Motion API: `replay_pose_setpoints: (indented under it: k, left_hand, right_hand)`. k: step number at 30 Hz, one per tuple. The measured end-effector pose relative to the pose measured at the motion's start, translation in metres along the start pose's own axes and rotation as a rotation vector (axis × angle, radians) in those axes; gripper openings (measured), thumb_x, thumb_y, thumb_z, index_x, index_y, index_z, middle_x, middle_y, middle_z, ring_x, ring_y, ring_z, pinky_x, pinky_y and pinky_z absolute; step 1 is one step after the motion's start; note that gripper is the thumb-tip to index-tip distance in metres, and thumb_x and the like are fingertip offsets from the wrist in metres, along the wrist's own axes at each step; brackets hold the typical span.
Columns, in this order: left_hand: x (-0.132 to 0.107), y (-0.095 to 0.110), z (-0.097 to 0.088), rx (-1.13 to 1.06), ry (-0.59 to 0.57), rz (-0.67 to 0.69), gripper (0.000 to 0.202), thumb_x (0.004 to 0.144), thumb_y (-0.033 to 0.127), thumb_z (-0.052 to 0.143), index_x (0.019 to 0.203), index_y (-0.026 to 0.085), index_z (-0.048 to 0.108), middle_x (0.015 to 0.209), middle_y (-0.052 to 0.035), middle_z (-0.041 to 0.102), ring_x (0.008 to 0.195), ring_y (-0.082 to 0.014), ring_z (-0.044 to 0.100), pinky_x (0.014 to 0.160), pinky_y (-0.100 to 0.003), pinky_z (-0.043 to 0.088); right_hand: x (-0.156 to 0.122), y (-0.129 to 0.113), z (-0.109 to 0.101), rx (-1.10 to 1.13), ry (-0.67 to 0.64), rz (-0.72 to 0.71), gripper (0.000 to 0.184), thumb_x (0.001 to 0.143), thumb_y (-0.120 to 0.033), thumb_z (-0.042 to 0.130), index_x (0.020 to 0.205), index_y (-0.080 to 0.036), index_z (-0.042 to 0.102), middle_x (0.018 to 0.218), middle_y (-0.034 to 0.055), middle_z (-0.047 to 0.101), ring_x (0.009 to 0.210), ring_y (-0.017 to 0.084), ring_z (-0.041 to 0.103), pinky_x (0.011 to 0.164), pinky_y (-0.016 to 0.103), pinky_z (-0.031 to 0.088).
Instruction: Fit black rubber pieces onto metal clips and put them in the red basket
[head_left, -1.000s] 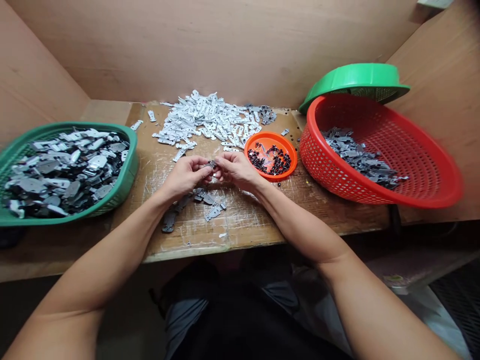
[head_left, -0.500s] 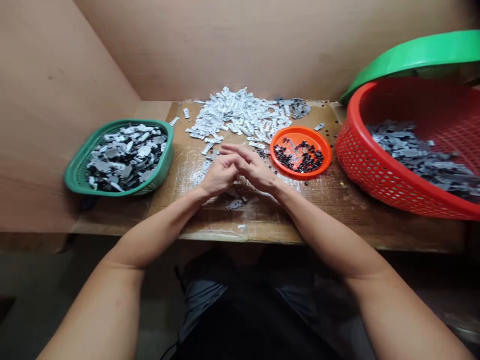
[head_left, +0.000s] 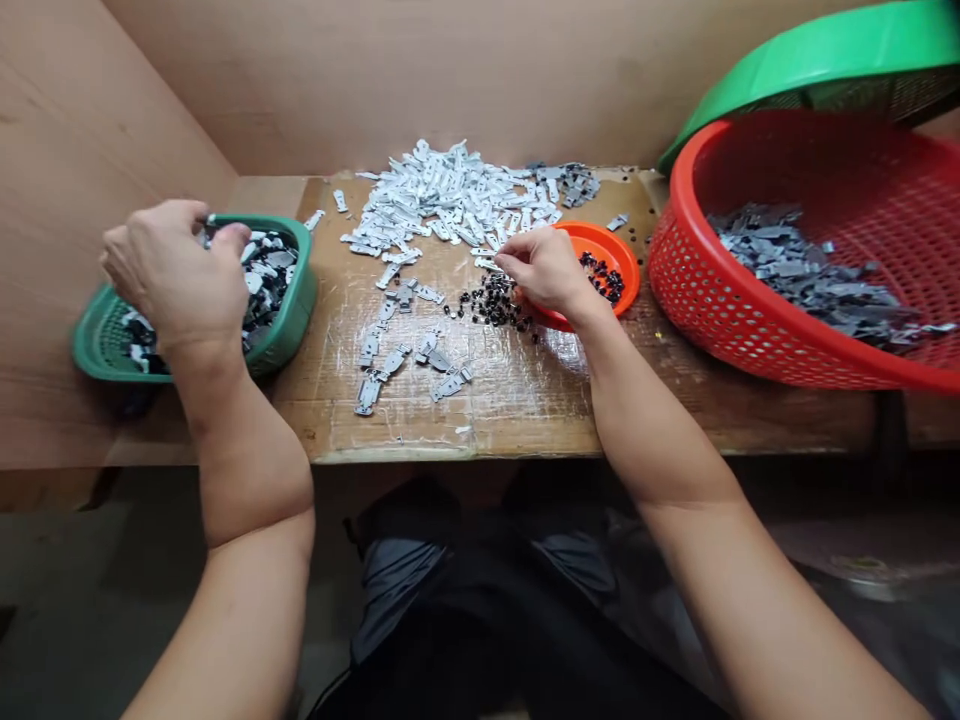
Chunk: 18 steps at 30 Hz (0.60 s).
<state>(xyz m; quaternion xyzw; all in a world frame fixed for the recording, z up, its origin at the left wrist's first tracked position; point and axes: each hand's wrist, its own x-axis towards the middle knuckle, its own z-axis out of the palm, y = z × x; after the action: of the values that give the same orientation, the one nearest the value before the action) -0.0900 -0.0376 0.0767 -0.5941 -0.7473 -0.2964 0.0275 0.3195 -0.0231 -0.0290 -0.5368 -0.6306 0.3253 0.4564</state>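
Observation:
My left hand [head_left: 176,275] is over the green basket [head_left: 298,300], which is full of grey-and-black parts [head_left: 266,285]. Its thumb and forefinger are apart, and I make out nothing held between them. At the left edge of the orange dish [head_left: 631,285] is my right hand [head_left: 551,270], thumb and fingertips pinched together. Anything in that pinch is too small to make out. Small black pieces [head_left: 495,300] lie just below and left of it, and more black pieces [head_left: 606,280] sit inside the dish.
White flat metal parts [head_left: 442,195] are heaped at the back. Several grey parts [head_left: 390,365] lie loose in front. On the right, a large red basket [head_left: 682,205] holds grey parts [head_left: 810,270], with a green basket [head_left: 825,60] behind it. Wooden panels [head_left: 337,80] enclose the back and left.
My hands were together over the middle of the table. They have separated: the left has moved left to the green basket, the right slightly right and up to the orange dish.

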Motion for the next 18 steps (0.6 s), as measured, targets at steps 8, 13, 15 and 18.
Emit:
replay_pose_setpoints:
  k: [8, 13, 15, 18]
  left_hand:
    - [-0.036, 0.047, 0.059, -0.289, -0.355, 0.551, 0.030, 0.121, 0.025, 0.073, 0.125, 0.017, 0.102, 0.128, -0.0155, 0.099, 0.119, -0.0346, 0.089, 0.117, -0.047, 0.067]
    - [-0.029, 0.044, 0.124, -0.244, -0.465, 0.669, 0.033, 0.111, 0.017, 0.076, 0.131, 0.025, 0.101, 0.139, -0.0175, 0.094, 0.143, -0.0432, 0.080, 0.134, -0.058, 0.058]
    - [-0.021, 0.043, 0.141, -0.221, -0.494, 0.722, 0.029, 0.107, 0.018, 0.080, 0.128, 0.022, 0.100, 0.138, -0.0205, 0.093, 0.147, -0.0456, 0.077, 0.137, -0.060, 0.054]
    - [-0.011, 0.043, 0.153, -0.246, -0.589, 0.708, 0.017, 0.101, 0.021, 0.085, 0.111, 0.024, 0.098, 0.114, -0.0167, 0.091, 0.132, -0.0416, 0.080, 0.132, -0.055, 0.057]
  right_hand:
    - [-0.005, -0.007, 0.011, -0.367, -0.132, -0.058, 0.019, 0.102, -0.013, 0.091, 0.086, -0.020, 0.083, 0.079, 0.0048, 0.071, 0.095, 0.027, 0.072, 0.103, 0.050, 0.062]
    - [-0.011, -0.018, 0.034, -0.403, -0.263, -0.111, 0.017, 0.104, -0.018, 0.091, 0.089, -0.022, 0.087, 0.080, 0.0028, 0.071, 0.090, 0.024, 0.067, 0.100, 0.047, 0.058]
    - [-0.009, -0.017, 0.034, -0.414, -0.236, -0.111, 0.017, 0.104, -0.017, 0.090, 0.088, -0.022, 0.087, 0.080, 0.0033, 0.071, 0.089, 0.024, 0.066, 0.100, 0.048, 0.058]
    - [-0.006, -0.011, 0.027, -0.447, -0.167, -0.096, 0.017, 0.103, -0.014, 0.089, 0.088, -0.021, 0.087, 0.082, 0.0050, 0.072, 0.088, 0.025, 0.066, 0.101, 0.050, 0.057]
